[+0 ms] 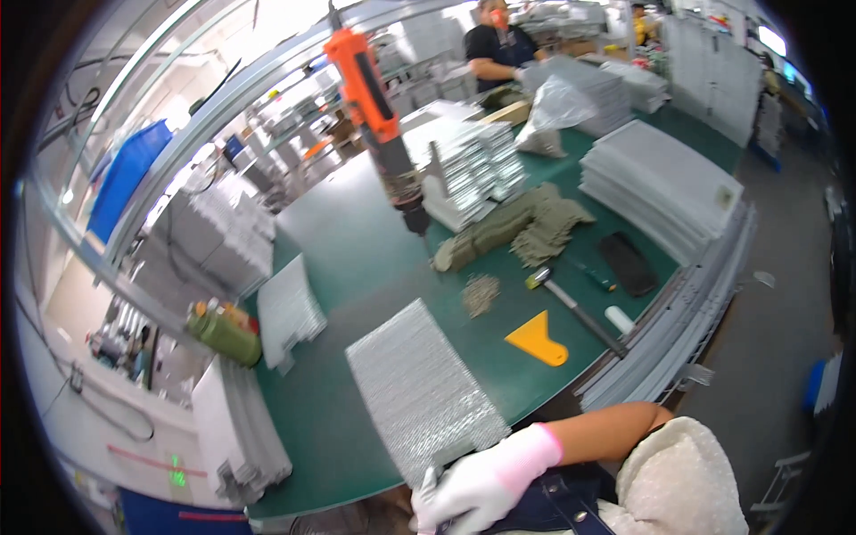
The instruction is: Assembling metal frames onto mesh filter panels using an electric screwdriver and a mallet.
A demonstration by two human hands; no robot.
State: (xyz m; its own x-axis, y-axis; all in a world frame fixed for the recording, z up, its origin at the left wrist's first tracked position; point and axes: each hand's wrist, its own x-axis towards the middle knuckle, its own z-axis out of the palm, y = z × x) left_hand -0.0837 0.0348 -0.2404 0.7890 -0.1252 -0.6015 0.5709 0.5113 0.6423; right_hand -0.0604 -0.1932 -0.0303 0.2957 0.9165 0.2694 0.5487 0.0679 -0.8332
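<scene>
Silvery textured sheet (423,383) lies flat on green tabletop (343,259), at near edge. White-gloved right hand (489,479) at sheet's near end; cannot tell whether grip is closed on it. Left hand not made out. Right of sheet: yellow scraper (539,341), hammer (580,313). Orange-and-black power driver (370,107) hangs above.

Lit brightly from above, blown out to white along the top. Glinting off the sheet (428,392), reflecting palely off the bench (334,223). Dimmer over the floor (789,294) at right. Soft in the far background. Bent strongly toward the rim, black in the corners.
</scene>
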